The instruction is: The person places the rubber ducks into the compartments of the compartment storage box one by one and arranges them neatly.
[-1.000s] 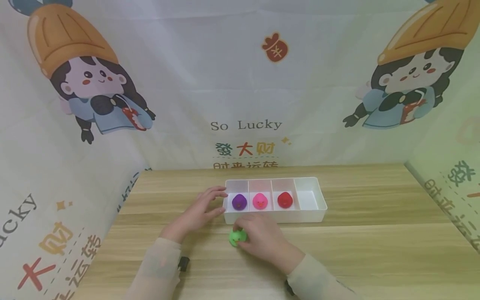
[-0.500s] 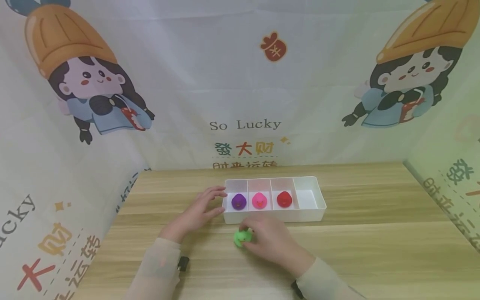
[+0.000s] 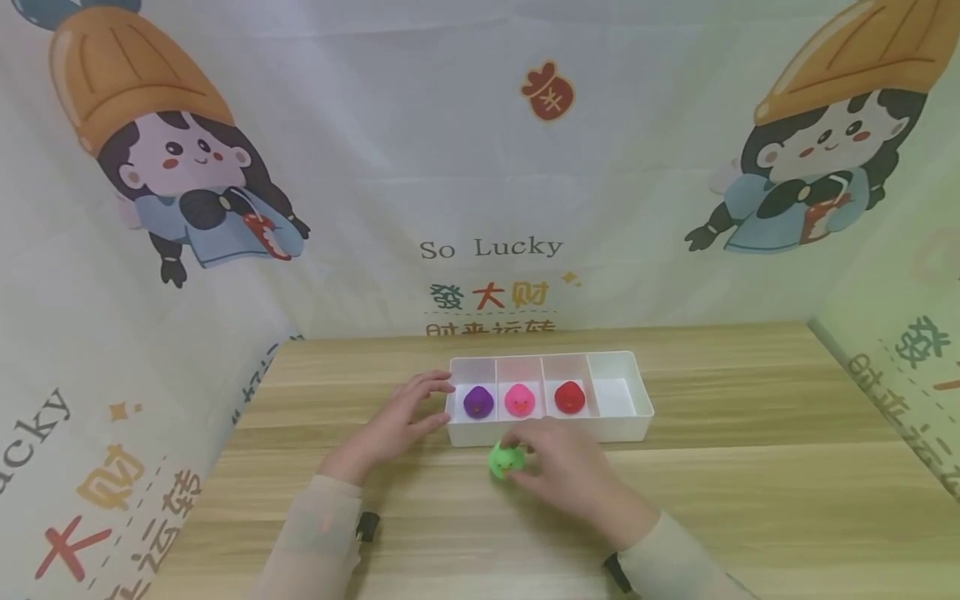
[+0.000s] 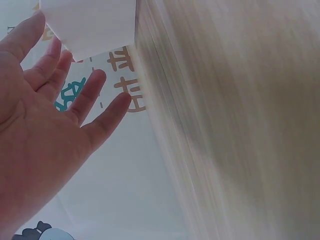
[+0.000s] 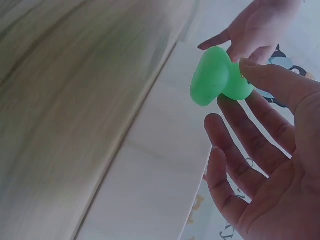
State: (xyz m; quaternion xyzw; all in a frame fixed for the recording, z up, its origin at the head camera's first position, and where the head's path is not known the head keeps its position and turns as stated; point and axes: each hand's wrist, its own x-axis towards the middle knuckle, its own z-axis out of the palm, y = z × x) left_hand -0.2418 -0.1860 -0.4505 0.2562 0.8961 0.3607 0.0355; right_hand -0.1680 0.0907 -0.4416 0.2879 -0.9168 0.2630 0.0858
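Observation:
My right hand [image 3: 576, 471] pinches a small green toy duck [image 3: 506, 461] between thumb and fingers, just in front of a white divided box [image 3: 480, 434]. In the right wrist view the green duck [image 5: 212, 77] sits between thumb and fingertips, raised off the wooden surface. My left hand [image 3: 397, 427] is at the box's left end, fingers spread and relaxed; in the left wrist view its fingers reach beside the white box [image 4: 92, 25]. Inside the box, from left to right, are a purple duck [image 3: 478, 403], a pink duck [image 3: 520, 402] and a red duck [image 3: 570, 398], one per compartment.
The box's rightmost compartment [image 3: 615, 397] shows only its white floor. The wooden table [image 3: 750, 467] extends on both sides of the box. A printed cloth [image 3: 360, 167] with cartoon figures surrounds the table at the back and sides.
My right hand has carried the green duck to the right and slightly toward the box. The left hand and the box stay where they were.

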